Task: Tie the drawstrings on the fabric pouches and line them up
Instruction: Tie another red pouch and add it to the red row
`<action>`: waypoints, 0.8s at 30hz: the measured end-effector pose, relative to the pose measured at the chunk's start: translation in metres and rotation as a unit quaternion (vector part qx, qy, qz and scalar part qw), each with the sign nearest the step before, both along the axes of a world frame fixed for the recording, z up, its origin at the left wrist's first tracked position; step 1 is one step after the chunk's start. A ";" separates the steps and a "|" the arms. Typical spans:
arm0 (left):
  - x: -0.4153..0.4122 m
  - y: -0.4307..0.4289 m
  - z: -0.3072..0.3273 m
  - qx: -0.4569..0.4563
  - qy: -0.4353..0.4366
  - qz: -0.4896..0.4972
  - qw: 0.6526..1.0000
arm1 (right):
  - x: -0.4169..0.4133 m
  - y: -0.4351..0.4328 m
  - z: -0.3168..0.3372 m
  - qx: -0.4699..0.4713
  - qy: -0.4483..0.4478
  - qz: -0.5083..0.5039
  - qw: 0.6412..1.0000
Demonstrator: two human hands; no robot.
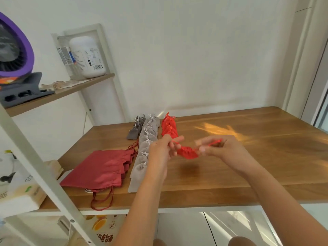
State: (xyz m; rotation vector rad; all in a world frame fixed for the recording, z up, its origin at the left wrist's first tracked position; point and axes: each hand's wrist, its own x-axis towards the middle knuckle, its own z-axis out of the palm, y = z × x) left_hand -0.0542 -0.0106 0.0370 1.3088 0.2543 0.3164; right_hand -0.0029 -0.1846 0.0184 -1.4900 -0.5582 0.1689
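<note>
Red pouch (pixel 187 153), held above table (pixel 230 167): left hand (pixel 162 150) and right hand (pixel 219 150) each pinch its drawstring (pixel 213 143).

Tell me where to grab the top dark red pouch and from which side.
Probably the near edge of the top dark red pouch, approaching from the table's front: it lies flat atop the stack, and the grey pouch row crowds its right.

A small red pouch (pixel 188 153) is hanging gathered above the tabletop (pixel 248 167), its drawstrings (pixel 215 142) stretching sideways. Rows of red pouches (pixel 169 127), light grey pouches (pixel 146 148) and dark grey pouches (pixel 135 129) are lying beyond, with larger dark red pouches (pixel 104 169) alongside.
</note>
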 end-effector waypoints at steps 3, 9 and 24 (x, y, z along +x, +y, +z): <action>-0.013 0.001 -0.019 0.062 0.047 -0.025 0.997 | -0.007 -0.005 -0.020 -0.130 -0.015 0.086 0.988; -0.034 0.007 -0.051 0.149 0.091 -0.102 0.979 | -0.020 -0.010 -0.040 -0.111 0.053 0.112 0.986; -0.037 0.006 -0.064 0.259 0.039 -0.008 0.965 | -0.026 -0.001 -0.053 -0.182 -0.122 0.041 0.975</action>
